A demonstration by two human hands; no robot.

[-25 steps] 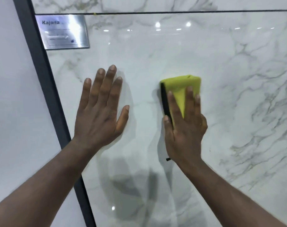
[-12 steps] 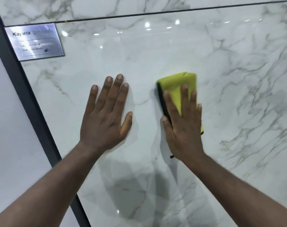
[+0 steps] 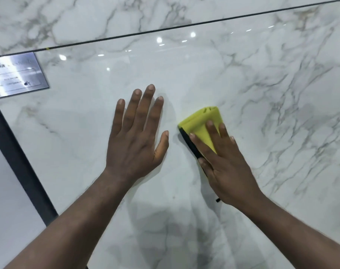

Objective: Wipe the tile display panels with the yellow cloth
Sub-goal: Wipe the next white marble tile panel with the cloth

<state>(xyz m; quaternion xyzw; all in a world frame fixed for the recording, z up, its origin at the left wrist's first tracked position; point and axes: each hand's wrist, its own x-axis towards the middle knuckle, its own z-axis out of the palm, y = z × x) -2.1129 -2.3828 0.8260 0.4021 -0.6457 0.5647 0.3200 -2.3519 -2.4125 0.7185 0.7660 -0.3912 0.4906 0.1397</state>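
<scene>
A glossy white marble-look tile panel point(image 3: 243, 78) with grey veins fills the head view. My right hand point(image 3: 226, 164) presses a folded yellow cloth point(image 3: 202, 123) with a black edge flat against the panel, fingers straight on top of it. The lower part of the cloth is hidden under the palm. My left hand point(image 3: 137, 133) lies flat on the tile just left of the cloth, fingers spread and straight, holding nothing.
A silver label plate point(image 3: 15, 76) is fixed at the panel's upper left corner. A dark frame bar point(image 3: 19, 162) runs down the left side beside a plain white wall. A thin dark joint point(image 3: 165, 28) separates this panel from another marble panel above.
The view has swung right, so the label and frame bar slid left. Both hands stay flat on the tile, and the cloth under my right hand has tilted slightly.
</scene>
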